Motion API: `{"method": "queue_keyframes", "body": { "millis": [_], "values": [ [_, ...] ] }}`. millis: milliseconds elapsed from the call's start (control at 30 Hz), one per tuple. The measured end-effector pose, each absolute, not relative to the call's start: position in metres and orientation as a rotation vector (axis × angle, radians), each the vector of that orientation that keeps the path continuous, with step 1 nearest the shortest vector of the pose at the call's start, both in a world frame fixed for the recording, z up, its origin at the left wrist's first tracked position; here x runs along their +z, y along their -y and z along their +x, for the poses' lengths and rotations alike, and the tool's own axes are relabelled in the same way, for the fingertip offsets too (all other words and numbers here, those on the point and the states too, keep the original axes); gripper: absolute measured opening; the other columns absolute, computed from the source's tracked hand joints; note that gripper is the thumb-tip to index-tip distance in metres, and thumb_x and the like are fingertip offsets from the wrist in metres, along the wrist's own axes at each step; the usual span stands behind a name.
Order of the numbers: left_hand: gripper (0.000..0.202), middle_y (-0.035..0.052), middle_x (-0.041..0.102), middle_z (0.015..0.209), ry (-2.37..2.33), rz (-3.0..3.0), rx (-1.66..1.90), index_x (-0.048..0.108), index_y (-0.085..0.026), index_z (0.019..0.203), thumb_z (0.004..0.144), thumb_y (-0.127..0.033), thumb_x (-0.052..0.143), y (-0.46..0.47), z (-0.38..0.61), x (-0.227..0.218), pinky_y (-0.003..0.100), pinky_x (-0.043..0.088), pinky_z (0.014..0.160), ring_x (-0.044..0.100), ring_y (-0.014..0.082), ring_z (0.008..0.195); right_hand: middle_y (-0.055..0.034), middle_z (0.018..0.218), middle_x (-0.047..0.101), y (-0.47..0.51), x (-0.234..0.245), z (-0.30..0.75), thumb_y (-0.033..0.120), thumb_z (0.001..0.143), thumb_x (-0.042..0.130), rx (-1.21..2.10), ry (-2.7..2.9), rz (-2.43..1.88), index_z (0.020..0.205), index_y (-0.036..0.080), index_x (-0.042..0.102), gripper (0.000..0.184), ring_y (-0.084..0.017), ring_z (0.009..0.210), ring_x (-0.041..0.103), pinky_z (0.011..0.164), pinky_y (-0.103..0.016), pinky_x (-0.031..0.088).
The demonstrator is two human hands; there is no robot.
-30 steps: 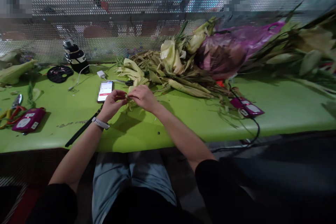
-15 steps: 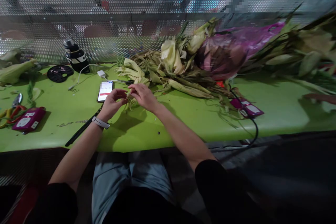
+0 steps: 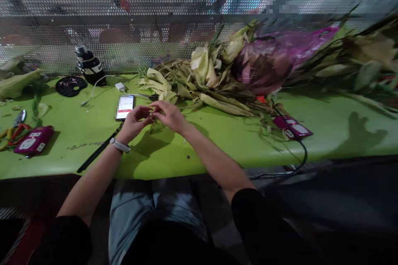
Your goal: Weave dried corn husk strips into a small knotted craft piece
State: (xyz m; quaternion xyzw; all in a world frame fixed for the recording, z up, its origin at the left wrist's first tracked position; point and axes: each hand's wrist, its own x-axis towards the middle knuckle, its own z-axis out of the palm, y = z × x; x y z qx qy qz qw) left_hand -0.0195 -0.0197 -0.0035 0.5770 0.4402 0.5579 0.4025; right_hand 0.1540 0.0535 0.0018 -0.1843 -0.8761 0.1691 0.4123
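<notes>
My left hand (image 3: 137,123) and my right hand (image 3: 169,115) meet over the green table, fingertips pinched together. Between them is a small bunch of thin corn husk strips (image 3: 155,125), whose pale green ends hang below the fingers; its upper part is mostly covered. A lit phone (image 3: 124,107) lies just behind my left hand, with a black strap (image 3: 98,149) running toward the table edge. Behind my right hand lies a big heap of dry and pale corn husks (image 3: 183,83).
A black bottle (image 3: 90,66) and a black openwork disc (image 3: 71,86) stand at back left. Scissors (image 3: 19,126) and a purple box (image 3: 34,140) lie left. To the right are a pink plastic bag (image 3: 264,64), another purple box (image 3: 292,127) and a black cable (image 3: 304,153).
My hands stay nearly in place, fingertips shifting slightly around the husk strips. Another person's hand at the right edge has left view; a hand-shaped shadow now falls there.
</notes>
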Motion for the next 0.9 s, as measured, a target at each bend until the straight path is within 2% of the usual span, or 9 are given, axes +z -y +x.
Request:
{"method": "queue_keyframes", "body": {
  "millis": [100,233,400,533,600,733,800,900],
  "values": [
    [0.038,0.0025,0.07,0.084,-1.128,1.345,1.478,0.063,-0.017,0.099,0.07,-0.031,0.083,0.018,-0.021,-0.003,0.032,0.059,0.077,0.068,0.0137,0.078,-0.0066,0.099,0.068,-0.053,0.006,0.155,0.022,0.09,0.06,0.31,2.141,-0.476,0.111,0.021,0.061,0.021,-0.022,0.099,0.06,0.093,-0.039,0.046],
    [0.04,0.0003,0.069,0.078,-1.182,1.196,1.582,0.064,-0.017,0.094,0.066,-0.034,0.086,0.016,-0.023,-0.001,0.029,0.06,0.072,0.069,0.0126,0.073,-0.0072,0.096,0.066,-0.052,0.015,0.162,0.029,0.089,0.057,0.255,1.907,-0.571,0.095,0.021,0.061,0.011,-0.023,0.098,0.059,0.093,-0.04,0.046],
    [0.037,0.0011,0.068,0.079,-1.198,1.101,1.605,0.063,-0.016,0.09,0.065,-0.032,0.085,0.018,-0.022,0.002,0.027,0.06,0.071,0.069,0.0128,0.074,-0.0042,0.088,0.062,-0.058,0.021,0.17,0.032,0.084,0.053,0.48,1.716,-0.751,0.084,0.021,0.058,0.012,-0.018,0.083,0.058,0.083,-0.035,0.049],
    [0.036,-0.0002,0.066,0.079,-1.175,1.064,1.621,0.063,-0.016,0.093,0.066,-0.028,0.084,0.018,-0.023,0.003,0.029,0.061,0.071,0.07,0.0149,0.079,-0.0042,0.085,0.061,-0.066,0.018,0.171,0.029,0.076,0.055,0.663,1.885,-0.921,0.075,0.019,0.059,0.011,-0.018,0.078,0.057,0.079,-0.036,0.049],
    [0.035,-0.0004,0.065,0.079,-1.161,1.067,1.612,0.063,-0.017,0.094,0.067,-0.027,0.083,0.019,-0.024,0.004,0.03,0.061,0.073,0.07,0.0156,0.081,-0.0058,0.089,0.063,-0.069,0.013,0.17,0.029,0.073,0.058,0.671,2.015,-0.937,0.078,0.018,0.062,0.013,-0.02,0.082,0.059,0.082,-0.037,0.049],
    [0.032,-0.0017,0.061,0.076,-1.15,1.086,1.589,0.064,-0.017,0.093,0.067,-0.025,0.08,0.019,-0.024,0.005,0.032,0.061,0.076,0.07,0.016,0.082,-0.0098,0.104,0.066,-0.07,0.006,0.165,0.028,0.073,0.061,0.506,2.157,-0.9,0.095,0.017,0.067,0.025,-0.025,0.097,0.059,0.091,-0.041,0.047],
    [0.029,-0.0013,0.062,0.077,-1.142,1.085,1.578,0.064,-0.017,0.092,0.067,-0.023,0.078,0.019,-0.024,0.005,0.033,0.061,0.077,0.069,0.0151,0.08,-0.0108,0.105,0.067,-0.07,0.004,0.164,0.028,0.075,0.061,0.446,2.19,-0.919,0.095,0.017,0.068,0.025,-0.026,0.1,0.059,0.091,-0.042,0.046],
    [0.025,0.0001,0.064,0.082,-1.124,1.07,1.578,0.064,-0.017,0.09,0.067,-0.021,0.074,0.019,-0.025,0.005,0.035,0.061,0.078,0.068,0.0139,0.078,-0.0097,0.1,0.067,-0.071,0.003,0.164,0.03,0.078,0.059,0.477,2.144,-0.971,0.09,0.018,0.067,0.019,-0.024,0.092,0.061,0.086,-0.04,0.048]
  ]
}}
